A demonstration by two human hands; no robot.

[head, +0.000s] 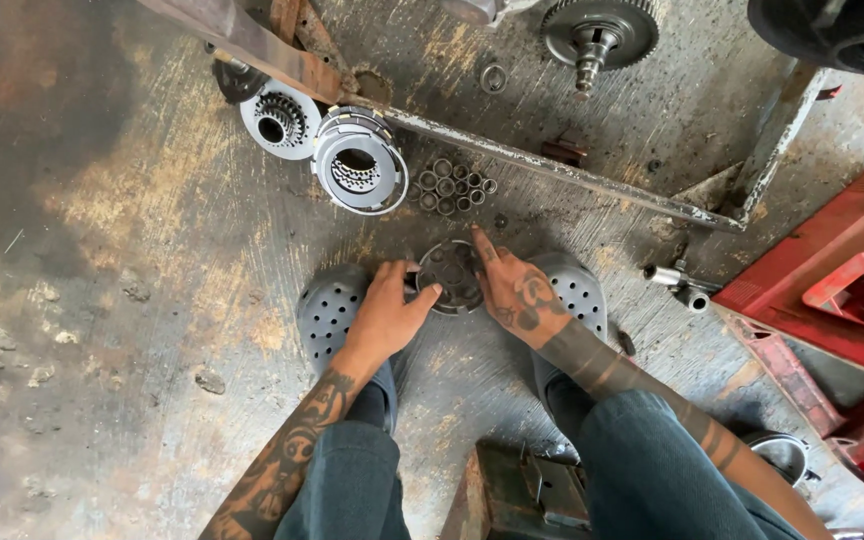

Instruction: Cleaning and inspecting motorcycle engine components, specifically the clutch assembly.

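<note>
Head view, floor [132,200]: stained, scuffed concrete (greasy).
Hands: left hand [387,315] and right hand [512,290] both grasping the round clutch plate [450,275].
Nearby: clutch basket [360,172], springs [452,185], red crate [842,270].

The left hand [384,318] and right hand [514,292] are bare, and both forearms carry dark tattoos, with banded rings on the right forearm. The legs are covered by dark blue-green trousers [642,455]. Each foot wears a grey perforated clog [330,310].
</note>
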